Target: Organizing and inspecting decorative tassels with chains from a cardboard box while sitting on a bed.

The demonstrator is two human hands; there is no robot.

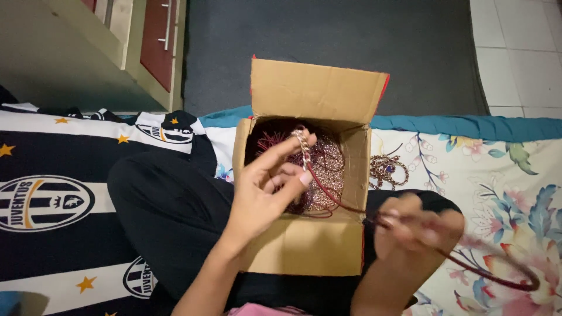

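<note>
An open cardboard box rests on my lap, filled with pinkish chains and dark red cords. My left hand hovers over the box and pinches a silver chain link joined to a dark red cord. The cord runs right through my right hand, which is blurred and closed around it, and loops out over the floral sheet.
A small pile of gold chain lies on the floral bedsheet right of the box. A black-and-white striped blanket covers the left. Beyond the bed are a dark rug, white floor tiles and a cabinet with red drawers.
</note>
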